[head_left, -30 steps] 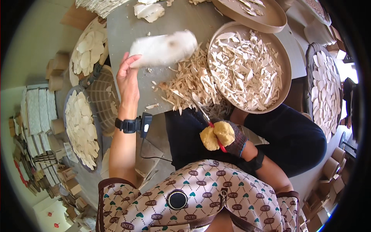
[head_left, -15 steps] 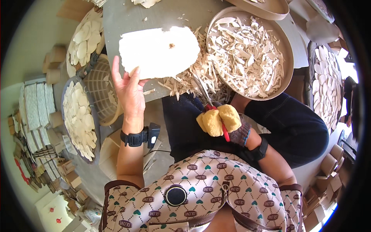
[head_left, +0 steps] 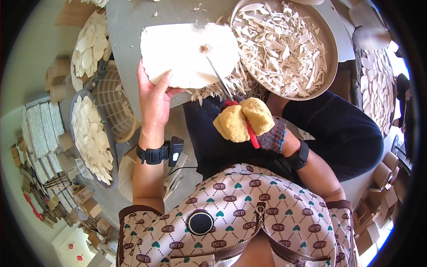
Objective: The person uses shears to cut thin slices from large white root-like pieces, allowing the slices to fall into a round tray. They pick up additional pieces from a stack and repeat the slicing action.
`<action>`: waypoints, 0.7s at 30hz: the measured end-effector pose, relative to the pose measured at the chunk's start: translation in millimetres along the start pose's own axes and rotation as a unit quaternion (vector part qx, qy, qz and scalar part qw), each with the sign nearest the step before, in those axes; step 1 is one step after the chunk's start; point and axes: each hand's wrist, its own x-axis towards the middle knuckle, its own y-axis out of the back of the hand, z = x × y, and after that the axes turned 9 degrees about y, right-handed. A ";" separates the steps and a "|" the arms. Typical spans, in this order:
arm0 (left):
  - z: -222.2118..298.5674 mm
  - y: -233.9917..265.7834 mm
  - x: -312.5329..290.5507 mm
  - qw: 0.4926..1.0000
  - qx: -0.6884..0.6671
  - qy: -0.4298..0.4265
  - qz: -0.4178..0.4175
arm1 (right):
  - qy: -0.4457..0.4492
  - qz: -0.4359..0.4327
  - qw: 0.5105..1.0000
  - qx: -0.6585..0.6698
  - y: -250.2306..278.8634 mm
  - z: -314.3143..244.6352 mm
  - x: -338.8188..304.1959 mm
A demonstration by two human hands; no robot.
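Observation:
My left hand (head_left: 156,98) pinches the lower left edge of a flat, whitish slab (head_left: 178,55) with its thumb on top. The slab is pale with rounded right corners and bears a small brown spot (head_left: 204,48). My right hand (head_left: 271,133), in a dark knitted glove, is closed round red-handled scissors (head_left: 231,103), their handles padded with blocks of yellow foam (head_left: 244,120). The narrow metal blade points up and left, its tip at the slab just below the brown spot. Most of the right fingers are hidden behind the foam.
A large round tray (head_left: 331,66) of pale chips and slivers stands at the upper right of the grey table (head_left: 126,40). More slivers (head_left: 227,84) lie beside it. At left are a slatted basket (head_left: 111,95) and trays of pale oval slices (head_left: 92,138); another such tray (head_left: 376,93) is at far right.
The scissors have moved up and left, so their tip now reaches the slab near the brown spot. The slab sits slightly farther right and looks tilted a little differently.

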 end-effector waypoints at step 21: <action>3.5 -15.3 15.3 0.999 0.022 0.014 -0.044 | -0.031 0.133 0.977 -0.167 -7.5 0.7 -3.8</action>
